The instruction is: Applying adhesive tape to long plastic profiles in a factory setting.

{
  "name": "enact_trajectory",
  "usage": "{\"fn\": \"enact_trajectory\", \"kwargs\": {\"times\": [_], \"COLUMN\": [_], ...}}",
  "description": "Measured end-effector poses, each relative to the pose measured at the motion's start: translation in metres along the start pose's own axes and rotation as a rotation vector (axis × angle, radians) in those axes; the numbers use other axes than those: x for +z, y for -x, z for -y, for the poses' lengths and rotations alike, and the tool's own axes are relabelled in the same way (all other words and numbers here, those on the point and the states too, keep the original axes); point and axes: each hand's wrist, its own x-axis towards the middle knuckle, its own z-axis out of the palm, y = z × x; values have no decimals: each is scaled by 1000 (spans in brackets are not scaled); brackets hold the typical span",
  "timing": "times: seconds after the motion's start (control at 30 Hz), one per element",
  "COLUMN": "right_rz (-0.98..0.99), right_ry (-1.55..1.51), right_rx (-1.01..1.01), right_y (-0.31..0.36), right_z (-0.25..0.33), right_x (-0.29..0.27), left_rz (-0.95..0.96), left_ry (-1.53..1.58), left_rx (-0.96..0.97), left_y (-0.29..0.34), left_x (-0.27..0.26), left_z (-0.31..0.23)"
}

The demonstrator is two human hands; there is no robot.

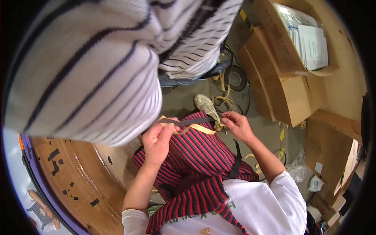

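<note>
A dark grey strip of tape stretches between my two hands, above my red-and-black striped apron. Its left end is pinched between the thumb and fingers of my left hand. A pale yellow backing strip curls from that same hand, partly loose beneath the tape. The fingertips of my right hand are closed at the tape's other end; the exact contact there is small and hard to see.
Another person in a striped sweater stands close at the upper left. A brown tabletop holds several black scraps. Right are cardboard boxes, one holding white papers. Backing strips and a dark coil lie on the floor.
</note>
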Motion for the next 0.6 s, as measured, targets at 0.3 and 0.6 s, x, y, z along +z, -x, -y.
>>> {"fn": "enact_trajectory", "kwargs": {"times": [0.3,0.6], "right_rz": [57,413], "right_ry": [47,-71], "right_rx": [-695,-102], "right_y": [-7,36], "right_z": [99,90], "right_x": [54,30], "left_rz": [-40,-103], "left_ry": [-60,-1149], "left_rx": [-4,584], "left_y": [7,16], "left_x": [4,-47], "left_z": [4,-9]}}
